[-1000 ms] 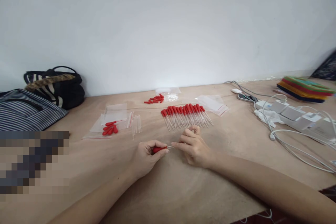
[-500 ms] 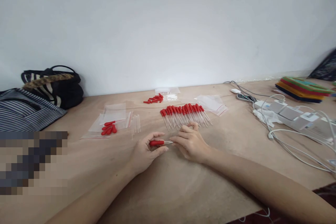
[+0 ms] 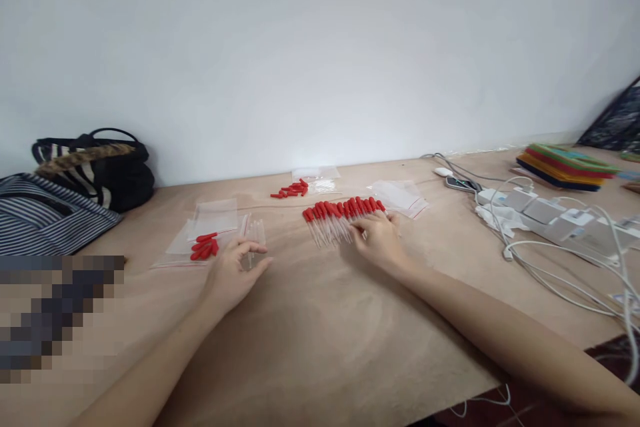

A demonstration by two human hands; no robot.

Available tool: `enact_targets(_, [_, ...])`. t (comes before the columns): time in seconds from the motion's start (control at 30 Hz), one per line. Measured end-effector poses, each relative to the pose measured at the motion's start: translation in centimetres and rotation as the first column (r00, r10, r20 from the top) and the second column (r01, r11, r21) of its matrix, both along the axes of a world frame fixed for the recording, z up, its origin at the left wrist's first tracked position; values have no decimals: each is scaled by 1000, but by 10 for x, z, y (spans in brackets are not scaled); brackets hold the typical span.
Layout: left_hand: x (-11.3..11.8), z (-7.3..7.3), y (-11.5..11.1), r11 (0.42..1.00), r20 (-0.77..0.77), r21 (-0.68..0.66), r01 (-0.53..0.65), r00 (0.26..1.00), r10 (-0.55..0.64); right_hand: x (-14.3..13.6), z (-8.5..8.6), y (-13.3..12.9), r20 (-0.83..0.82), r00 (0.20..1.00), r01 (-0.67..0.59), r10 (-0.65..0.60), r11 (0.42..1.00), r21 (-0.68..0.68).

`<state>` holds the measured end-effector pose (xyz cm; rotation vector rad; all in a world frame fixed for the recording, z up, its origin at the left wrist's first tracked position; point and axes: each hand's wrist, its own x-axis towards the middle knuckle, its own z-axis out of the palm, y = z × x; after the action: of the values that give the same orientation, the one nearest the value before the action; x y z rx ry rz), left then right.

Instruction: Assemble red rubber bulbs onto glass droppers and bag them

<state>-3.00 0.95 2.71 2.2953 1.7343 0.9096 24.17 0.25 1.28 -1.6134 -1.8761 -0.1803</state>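
Observation:
My left hand [image 3: 234, 273] is open, thumb and fingers apart, beside a few clear glass tubes [image 3: 257, 232] and just right of several loose red rubber bulbs [image 3: 203, 248] on clear plastic bags [image 3: 173, 250]. My right hand [image 3: 379, 238] reaches over the right part of a row of droppers [image 3: 327, 213] with red bulbs and clear tubes. Its fingers are bent over the tubes; whether they hold a dropper is hidden. Behind the row lie more small red bulbs [image 3: 291, 190] and a bag with clear tubes [image 3: 325, 185].
A flat plastic bag [image 3: 397, 197] lies behind the row. Chargers [image 3: 565, 223], white cables and a stack of coloured sheets [image 3: 565, 167] are at right. A black bag [image 3: 123, 170] and a striped bag [image 3: 50, 213] stand at left by the wall.
My left hand has let go of the red-bulbed dropper and moved left to the tubes. My right hand has moved up and right onto the row. The dropper no longer shows between them.

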Motion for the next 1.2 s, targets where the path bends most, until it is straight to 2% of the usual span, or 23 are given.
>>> enact_targets(0.1, [-19, 6, 10, 991, -150, 73, -109, 982, 119, -2, 2, 22, 29, 988, 153, -151, 986, -66])
enact_targets(0.2, [-38, 8, 19, 973, -255, 64, -221, 939, 230, -9, 1, 38, 81, 969, 243, -235, 963, -117])
enact_targets(0.33, [-57, 7, 28, 918, -266, 34, -396, 882, 390, -13, -3, 44, 119, 950, 303, -287, 941, -148])
enact_targets(0.4, [-62, 5, 31, 896, -255, 38, -443, 862, 438, -13, -3, 43, 118, 951, 301, -287, 945, -128])
enact_targets(0.5, [-65, 3, 34, 896, -257, 41, -441, 862, 436, -19, -1, 38, 105, 964, 251, -242, 965, -77])
enact_targets(0.6, [-63, 3, 32, 899, -289, 73, -432, 853, 433, -40, 3, 32, 97, 988, 127, -119, 989, -75])
enact_targets(0.73, [-58, 5, 26, 887, -361, 132, -442, 812, 459, -88, 8, 26, 105, 992, -48, 68, 982, -185])
enact_targets(0.8, [-55, 5, 24, 885, -393, 156, -438, 795, 462, -113, 11, 29, 69, 992, -83, 104, 963, -257])
enact_targets(0.87, [-53, 5, 24, 882, -414, 176, -438, 779, 470, -135, 15, 36, -6, 996, -89, 92, 936, -339])
enact_targets(1.0, [-51, 4, 25, 878, -434, 201, -434, 765, 477, -166, 18, 53, -131, 991, -50, -13, 885, -463])
enact_targets(1.2, [-54, 2, 29, 869, -350, 264, -419, 798, 491, -178, 18, 63, -103, 995, -49, -14, 812, -581])
